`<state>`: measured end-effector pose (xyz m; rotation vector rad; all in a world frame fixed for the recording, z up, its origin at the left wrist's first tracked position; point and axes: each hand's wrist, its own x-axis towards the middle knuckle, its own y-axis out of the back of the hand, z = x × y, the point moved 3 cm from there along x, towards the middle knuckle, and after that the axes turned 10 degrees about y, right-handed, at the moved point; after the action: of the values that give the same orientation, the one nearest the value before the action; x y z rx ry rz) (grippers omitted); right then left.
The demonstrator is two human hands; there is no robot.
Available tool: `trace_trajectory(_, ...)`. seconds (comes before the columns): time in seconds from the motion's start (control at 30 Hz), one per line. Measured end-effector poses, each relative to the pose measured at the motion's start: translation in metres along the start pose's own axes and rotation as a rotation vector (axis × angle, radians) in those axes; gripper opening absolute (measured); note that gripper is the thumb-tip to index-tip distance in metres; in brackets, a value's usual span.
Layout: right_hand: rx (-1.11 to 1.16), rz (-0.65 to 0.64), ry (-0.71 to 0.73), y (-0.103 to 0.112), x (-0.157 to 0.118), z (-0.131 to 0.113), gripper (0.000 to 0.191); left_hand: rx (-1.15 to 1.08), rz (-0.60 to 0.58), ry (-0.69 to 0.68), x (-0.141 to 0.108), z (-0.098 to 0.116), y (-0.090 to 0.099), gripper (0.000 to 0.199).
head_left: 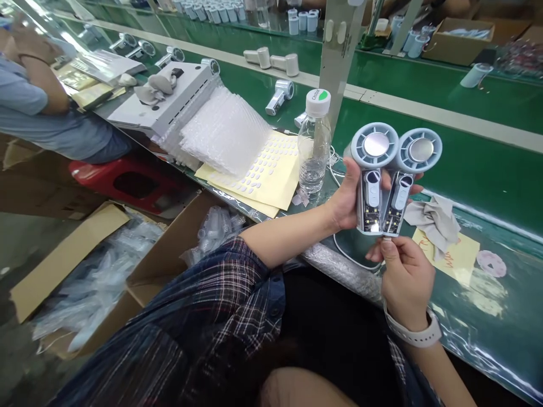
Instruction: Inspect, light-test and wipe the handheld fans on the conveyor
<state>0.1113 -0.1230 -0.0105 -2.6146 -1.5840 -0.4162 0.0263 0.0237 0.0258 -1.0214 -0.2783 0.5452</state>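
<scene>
My left hand is closed around two light-blue handheld fans, held side by side and upright. The left fan and the right fan have round ringed heads with silver centres and handles showing a button strip and a circuit board. Below them, my right hand pinches the plug end of a white cable against the bottom of the right fan's handle. Whether the plug is seated cannot be seen. A crumpled grey cloth lies right of the fans, partly over a yellow paper with red writing.
A water bottle stands left of the fans, beside yellow sticker sheets and stacked bubble wrap. More fans lie on the green bench. An open carton of bagged parts is at lower left. A co-worker sits at far left.
</scene>
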Motion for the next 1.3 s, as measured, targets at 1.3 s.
trace_trajectory(1.3, 0.297, 0.132, 0.028, 0.057, 0.064, 0.009, 0.053, 0.486, 0.082, 0.183, 0.010, -0.028, 0.027, 0.073)
